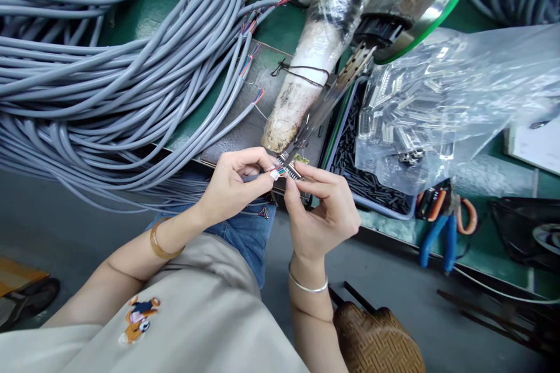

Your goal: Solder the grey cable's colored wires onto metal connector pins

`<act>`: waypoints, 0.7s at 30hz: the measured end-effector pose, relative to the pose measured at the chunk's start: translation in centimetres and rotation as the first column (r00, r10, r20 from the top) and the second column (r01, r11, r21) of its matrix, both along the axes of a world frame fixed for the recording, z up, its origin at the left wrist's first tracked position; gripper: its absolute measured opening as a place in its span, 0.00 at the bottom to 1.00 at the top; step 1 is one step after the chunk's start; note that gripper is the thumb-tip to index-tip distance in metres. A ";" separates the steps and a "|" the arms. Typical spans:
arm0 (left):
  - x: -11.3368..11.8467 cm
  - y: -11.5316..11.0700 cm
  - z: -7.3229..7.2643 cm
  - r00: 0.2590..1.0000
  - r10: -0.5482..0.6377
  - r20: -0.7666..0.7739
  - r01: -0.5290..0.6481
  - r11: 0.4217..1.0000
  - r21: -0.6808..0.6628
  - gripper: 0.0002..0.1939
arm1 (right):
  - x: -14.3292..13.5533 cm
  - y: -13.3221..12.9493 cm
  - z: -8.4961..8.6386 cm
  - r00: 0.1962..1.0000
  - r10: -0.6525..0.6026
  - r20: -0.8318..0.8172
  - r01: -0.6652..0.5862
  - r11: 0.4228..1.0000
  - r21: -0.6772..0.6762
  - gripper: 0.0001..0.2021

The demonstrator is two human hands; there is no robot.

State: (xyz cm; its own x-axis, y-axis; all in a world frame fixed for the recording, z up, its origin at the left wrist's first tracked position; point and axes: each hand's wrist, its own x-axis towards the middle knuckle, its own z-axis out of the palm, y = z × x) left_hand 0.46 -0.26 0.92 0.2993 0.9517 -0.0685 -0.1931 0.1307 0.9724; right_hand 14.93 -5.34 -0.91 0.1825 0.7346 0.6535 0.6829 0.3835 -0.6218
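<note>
In front of my lap, my left hand [240, 178] pinches thin coloured wires [280, 171] between thumb and forefinger. My right hand [324, 201] grips a small metal multi-pin connector [293, 172] by its edge, and the wire ends meet its pins. Just above my fingertips is the lower end of a soldering iron [345, 73] with a perforated metal barrel. Its tip is hard to make out against the connector. Beside it, a plastic-wrapped white tube [301, 70] slopes down to my left hand. Another small connector [264, 213] with wires hangs over my jeans.
Grey cables [131, 81] with stripped ends cover the left of the bench. On the right, a blue tray [405, 215] contains small black pieces, partly under a clear bag [472, 81] of metal connectors. Blue-handled pliers [448, 239] and orange-handled cutters [468, 215] lie near the edge.
</note>
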 end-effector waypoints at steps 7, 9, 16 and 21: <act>-0.2 0.0 -0.4 0.998 -0.058 -0.004 0.058 0.997 -0.052 0.07 | 0.2 -0.3 -0.6 1.000 0.013 -0.025 -0.013 1.000 -0.017 0.08; -0.2 0.1 -0.4 0.998 -0.060 -0.013 0.059 0.997 -0.052 0.07 | 0.2 -0.3 -0.6 1.000 0.010 -0.007 -0.010 1.000 -0.020 0.08; 0.0 0.0 -0.5 0.998 -0.031 -0.047 0.030 1.000 -0.002 0.08 | 0.1 0.0 -0.2 0.999 -0.006 0.032 0.006 1.000 -0.023 0.09; 0.0 0.0 -0.3 0.999 -0.020 -0.036 0.021 0.999 0.035 0.07 | 0.0 0.1 0.2 0.999 -0.023 0.048 0.023 1.000 0.004 0.09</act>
